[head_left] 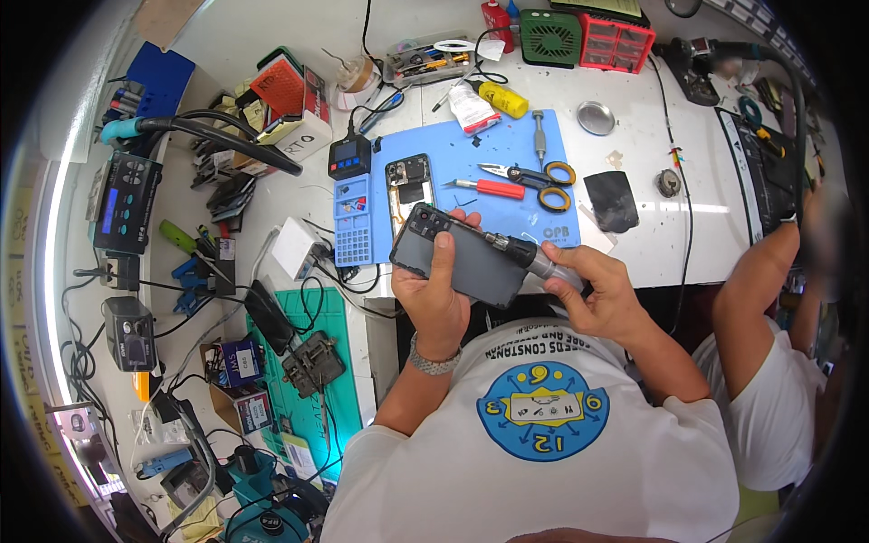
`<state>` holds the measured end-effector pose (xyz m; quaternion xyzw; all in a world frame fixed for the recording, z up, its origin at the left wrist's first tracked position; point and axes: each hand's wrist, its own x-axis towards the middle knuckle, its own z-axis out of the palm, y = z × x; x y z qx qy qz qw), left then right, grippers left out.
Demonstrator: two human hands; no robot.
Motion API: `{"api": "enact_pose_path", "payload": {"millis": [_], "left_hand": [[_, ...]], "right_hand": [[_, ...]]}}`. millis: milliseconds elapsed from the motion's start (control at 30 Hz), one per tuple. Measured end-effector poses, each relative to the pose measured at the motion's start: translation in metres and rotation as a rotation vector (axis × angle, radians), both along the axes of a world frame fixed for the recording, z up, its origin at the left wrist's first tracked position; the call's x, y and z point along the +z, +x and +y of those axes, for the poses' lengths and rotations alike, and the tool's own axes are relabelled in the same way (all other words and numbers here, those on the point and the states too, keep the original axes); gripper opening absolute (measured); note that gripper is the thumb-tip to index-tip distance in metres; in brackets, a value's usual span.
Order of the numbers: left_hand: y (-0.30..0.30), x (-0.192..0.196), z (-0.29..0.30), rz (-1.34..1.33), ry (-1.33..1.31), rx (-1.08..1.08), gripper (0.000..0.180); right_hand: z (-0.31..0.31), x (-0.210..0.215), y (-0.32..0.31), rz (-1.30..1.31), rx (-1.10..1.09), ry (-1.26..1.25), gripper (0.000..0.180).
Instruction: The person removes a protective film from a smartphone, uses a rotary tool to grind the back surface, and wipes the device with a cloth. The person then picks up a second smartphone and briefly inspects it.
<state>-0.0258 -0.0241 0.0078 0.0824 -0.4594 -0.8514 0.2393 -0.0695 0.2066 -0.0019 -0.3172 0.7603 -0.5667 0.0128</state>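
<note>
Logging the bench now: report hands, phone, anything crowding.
Left hand grips dark phone, back up. Right hand holds grey screwdriver, tip at phone's top edge. Another person's arm close on the right.

Bright even light, white-table glare, dark bowed fisheye rim.

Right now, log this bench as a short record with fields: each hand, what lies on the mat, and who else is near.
left hand: holds a dark smartphone, back cover up
right hand: holds a grey electric screwdriver, tip at the phone's top edge
blue mat: bears an opened phone frame, scissors, red-handled tool
nearby: another person's arm at the right
</note>
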Motion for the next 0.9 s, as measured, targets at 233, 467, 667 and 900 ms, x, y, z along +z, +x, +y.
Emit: {"api": "enact_pose_path", "payload": {"millis": [233,467,667,900], "left_hand": [[0.002,0.003,0.005,-0.010,-0.025,0.025,0.031],[0.004,0.004,0.009,-0.001,-0.029,0.030,0.033],[0.006,0.004,0.011,-0.002,-0.026,0.043,0.034],[0.006,0.004,0.011,0.015,-0.045,0.039,0.034]], "right_hand": [[-0.004,-0.003,0.002,0.029,-0.032,-0.006,0.042],[-0.004,-0.005,0.004,0.034,-0.056,0.016,0.042],[-0.003,-0.003,0.005,0.006,-0.039,0.036,0.042],[-0.003,0.000,0.006,-0.023,-0.052,0.052,0.042]]}}
